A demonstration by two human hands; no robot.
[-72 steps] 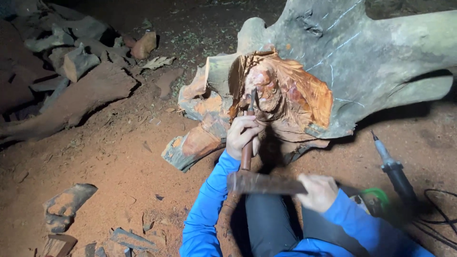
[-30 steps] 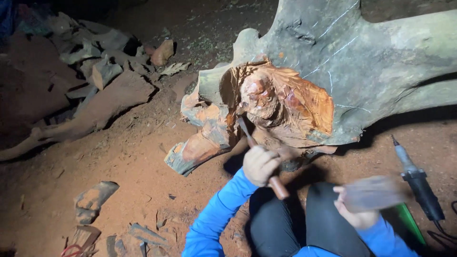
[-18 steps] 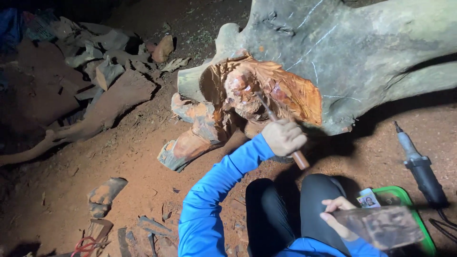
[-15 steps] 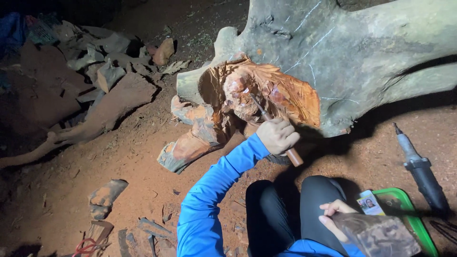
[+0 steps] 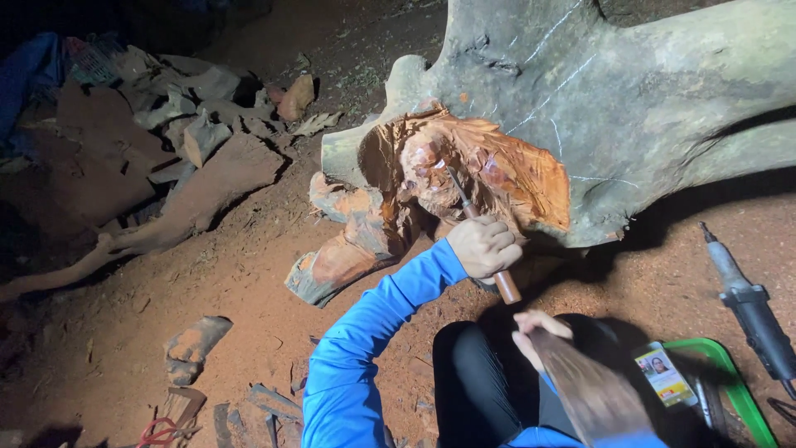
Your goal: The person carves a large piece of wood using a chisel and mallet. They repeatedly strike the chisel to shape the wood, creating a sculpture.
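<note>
Wood offcuts point(image 5: 199, 137) lay far left on the red dirt floor point(image 5: 240, 282). At centre, the left hand point(image 5: 483, 245) was clamped around a chisel point(image 5: 481, 236), its tip against the carved face point(image 5: 431, 170) in the grey trunk point(image 5: 613, 99). Nearer and to the right, the right hand point(image 5: 539, 332) gripped a blurred wooden mallet point(image 5: 593, 394).

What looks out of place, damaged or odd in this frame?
Nothing stands out beyond carving debris. The left hand grips a wooden-handled chisel against the reddish carved area of the grey tree trunk; the right hand holds a blurred flat wooden mallet. Broken wood offcuts lie scattered over the red dirt ground.
</note>
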